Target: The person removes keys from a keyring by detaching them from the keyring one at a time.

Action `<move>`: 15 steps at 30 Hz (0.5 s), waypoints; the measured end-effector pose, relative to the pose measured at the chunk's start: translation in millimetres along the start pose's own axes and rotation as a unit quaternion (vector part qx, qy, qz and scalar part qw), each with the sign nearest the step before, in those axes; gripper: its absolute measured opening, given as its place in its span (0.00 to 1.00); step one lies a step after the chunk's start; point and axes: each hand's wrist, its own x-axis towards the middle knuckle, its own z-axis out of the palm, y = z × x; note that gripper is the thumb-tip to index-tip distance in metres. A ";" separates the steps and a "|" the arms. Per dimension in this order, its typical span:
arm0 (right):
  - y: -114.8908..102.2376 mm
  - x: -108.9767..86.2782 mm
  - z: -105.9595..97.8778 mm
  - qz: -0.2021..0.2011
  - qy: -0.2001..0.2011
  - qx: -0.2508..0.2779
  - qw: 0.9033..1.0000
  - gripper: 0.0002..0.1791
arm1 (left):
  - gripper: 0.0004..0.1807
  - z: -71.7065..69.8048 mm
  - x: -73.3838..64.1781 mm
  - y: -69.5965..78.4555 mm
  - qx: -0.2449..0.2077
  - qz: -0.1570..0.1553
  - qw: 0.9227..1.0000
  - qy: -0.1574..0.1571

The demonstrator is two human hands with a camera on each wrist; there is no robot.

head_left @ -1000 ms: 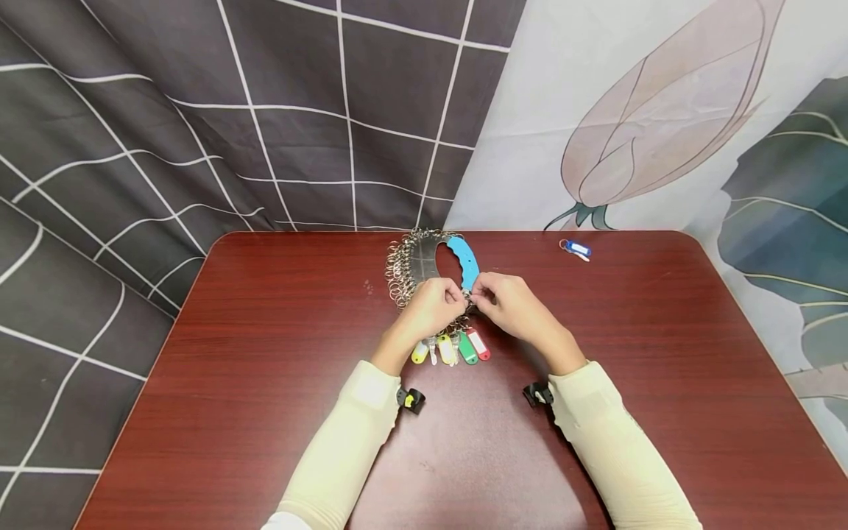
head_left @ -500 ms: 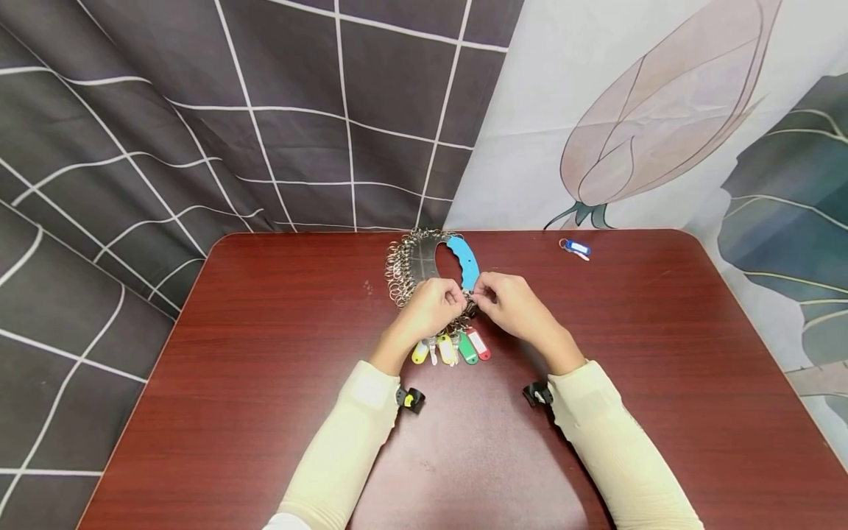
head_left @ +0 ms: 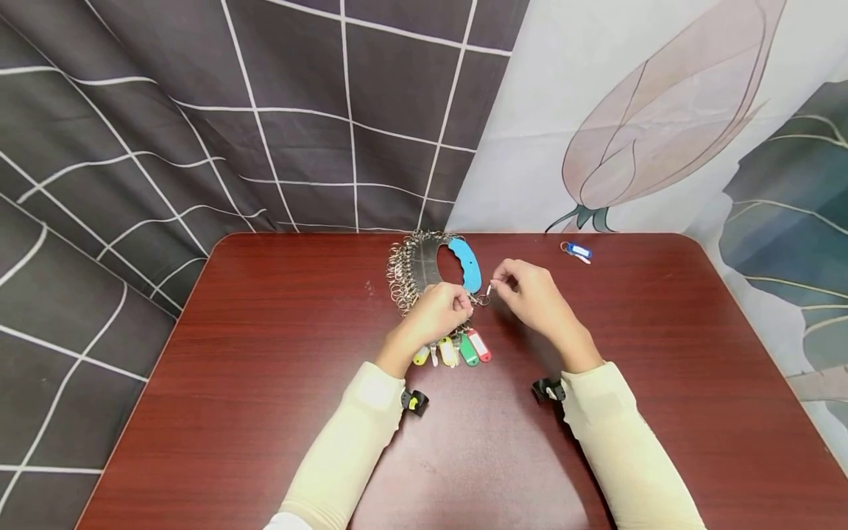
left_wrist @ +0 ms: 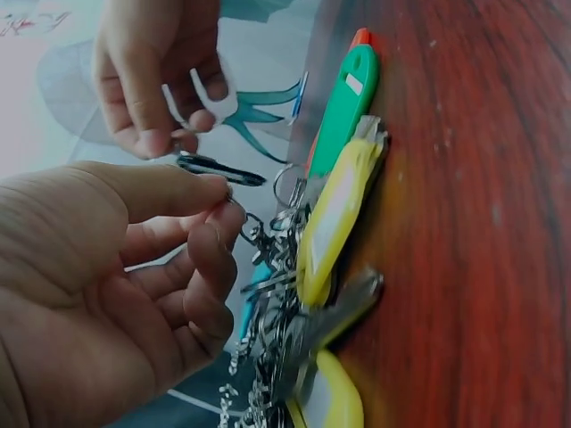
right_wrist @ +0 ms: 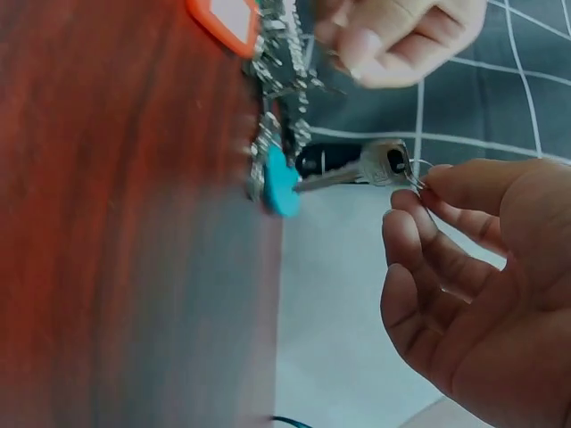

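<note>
A curved metal key holder (head_left: 424, 259) with a blue handle (head_left: 469, 266) lies at the table's back edge, fringed with many small rings. At its near end, my left hand (head_left: 439, 313) pinches a small metal ring (left_wrist: 230, 193) between thumb and index finger. My right hand (head_left: 530, 294) is to the right of the blue handle. In the right wrist view it pinches a thin key ring (right_wrist: 419, 183) bearing a silver key (right_wrist: 385, 164) and a black tag (right_wrist: 323, 160). The two hands are a short way apart.
Yellow (head_left: 447, 352), green (head_left: 468, 350) and red (head_left: 478, 345) key tags with keys hang below the left hand at the holder's near end. A blue-tagged key (head_left: 578, 251) lies at the back right. Curtains (head_left: 298, 147) stand behind the table.
My right hand has moved right and slightly back, away from the left hand, with the key ring in its pinch. The left hand has shifted only slightly, toward the near side.
</note>
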 end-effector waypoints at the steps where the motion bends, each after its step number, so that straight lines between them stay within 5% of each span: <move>1: 1.1 -0.2 -1.9 0.002 0.005 -0.001 1.000 0.03 | 0.07 1.5 0.8 1.2 0.008 -0.004 1.000 -0.004; 9: 5.8 -3.9 -19.3 0.037 0.041 0.000 0.998 0.02 | 0.13 11.0 12.4 16.0 0.093 -0.012 0.995 -0.041; 15: 14.3 -4.8 -31.1 0.042 0.058 -0.011 0.997 0.03 | 0.18 15.5 17.9 23.8 0.171 0.009 0.983 -0.073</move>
